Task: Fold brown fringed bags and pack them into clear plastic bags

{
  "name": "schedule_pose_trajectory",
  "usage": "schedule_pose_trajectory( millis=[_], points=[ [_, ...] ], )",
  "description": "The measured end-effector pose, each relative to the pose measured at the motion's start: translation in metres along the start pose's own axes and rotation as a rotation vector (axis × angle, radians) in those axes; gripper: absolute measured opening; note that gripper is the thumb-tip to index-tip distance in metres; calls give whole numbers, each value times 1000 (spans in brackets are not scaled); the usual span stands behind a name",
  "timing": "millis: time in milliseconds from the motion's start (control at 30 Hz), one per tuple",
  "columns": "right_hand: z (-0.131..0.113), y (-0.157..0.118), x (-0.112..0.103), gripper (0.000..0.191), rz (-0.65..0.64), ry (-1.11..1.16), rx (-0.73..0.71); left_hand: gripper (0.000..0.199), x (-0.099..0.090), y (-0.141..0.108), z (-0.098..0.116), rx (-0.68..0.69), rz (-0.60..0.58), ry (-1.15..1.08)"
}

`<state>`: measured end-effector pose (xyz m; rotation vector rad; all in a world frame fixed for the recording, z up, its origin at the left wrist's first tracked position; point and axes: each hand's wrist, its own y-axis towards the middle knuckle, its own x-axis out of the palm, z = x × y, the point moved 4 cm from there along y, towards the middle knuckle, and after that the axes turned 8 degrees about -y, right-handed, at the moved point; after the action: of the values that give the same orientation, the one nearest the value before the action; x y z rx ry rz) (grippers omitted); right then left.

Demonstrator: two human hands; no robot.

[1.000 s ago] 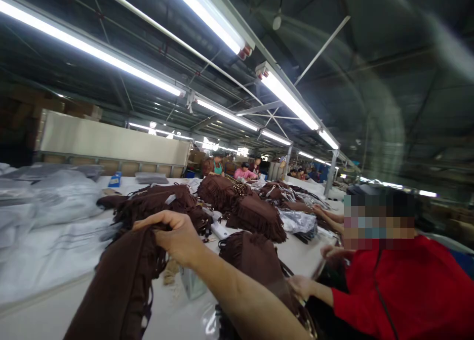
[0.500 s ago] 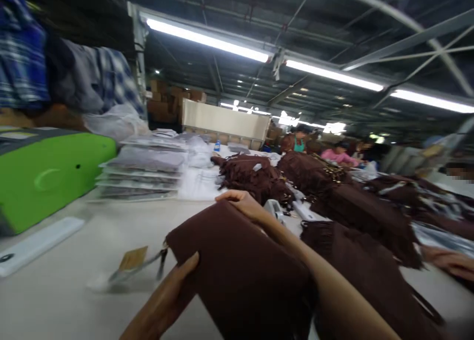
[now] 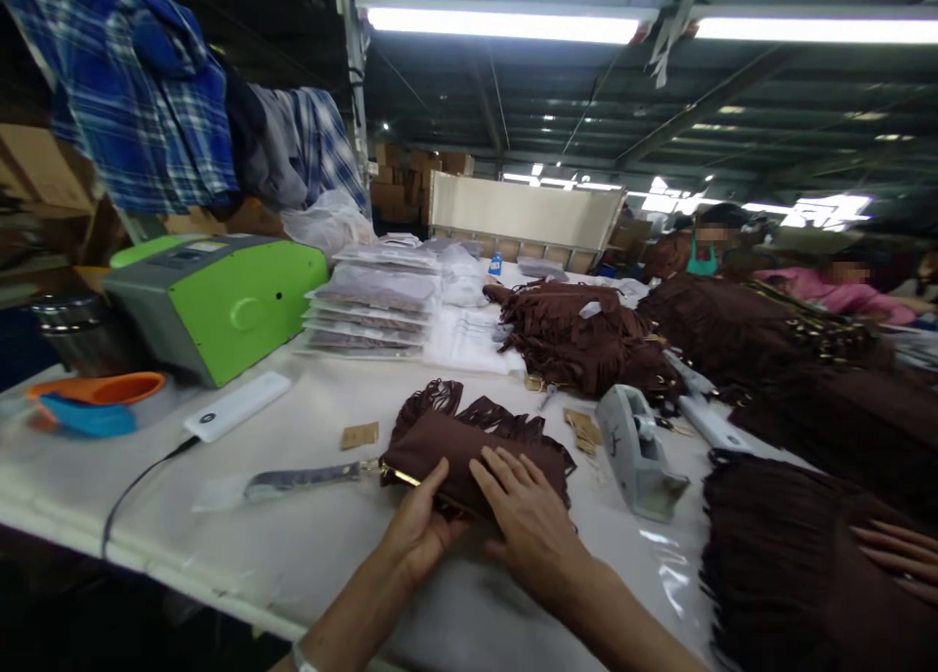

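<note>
A dark brown fringed pouch (image 3: 454, 449) lies on the white table in front of me, its gold zipper edge toward me. My left hand (image 3: 421, 530) grips the near edge, thumb on top and fingers underneath. Spread flat over the pouch's upper face is my right hand (image 3: 524, 506), fingers extended. From the pouch's left corner a wrapped wrist strap (image 3: 304, 479) stretches left across the table. A small tan tag (image 3: 360, 436) sits just above the strap. Fringe fans out along the far side of the pouch.
A grey tape dispenser (image 3: 637, 452) stands right of the pouch. Brown fringed goods (image 3: 586, 330) are piled behind. Left are a green machine (image 3: 256, 306), a white power bank (image 3: 238, 406) and stacked packets (image 3: 373, 306). Another person's hand (image 3: 901, 555) rests on brown fringe at right.
The pouch, earlier raised with its plain side up, now lies on the table with fringe showing. My right hand has moved from its far edge onto its top. The view has turned left.
</note>
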<state>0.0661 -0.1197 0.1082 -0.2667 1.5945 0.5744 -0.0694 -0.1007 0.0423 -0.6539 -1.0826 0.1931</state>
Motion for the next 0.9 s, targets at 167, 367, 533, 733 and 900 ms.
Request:
schedule_pose_trajectory(
  millis=[167, 367, 533, 733, 900],
  points=[
    [3, 2, 22, 68, -89, -267, 91, 27, 3, -5, -7, -30, -79, 3],
    [45, 21, -40, 56, -159, -140, 159, 39, 13, -10, 23, 295, -297, 102],
    [70, 36, -86, 27, -226, -122, 85, 38, 29, -3, 54, 420, -327, 163],
    [66, 58, -123, 54, -37, -293, 101, 17, 80, -4, 96, 354, -545, 83],
    [44, 60, -113, 60, 262, -472, 4, 21, 91, -17, 127, 386, -663, -43]
  ],
)
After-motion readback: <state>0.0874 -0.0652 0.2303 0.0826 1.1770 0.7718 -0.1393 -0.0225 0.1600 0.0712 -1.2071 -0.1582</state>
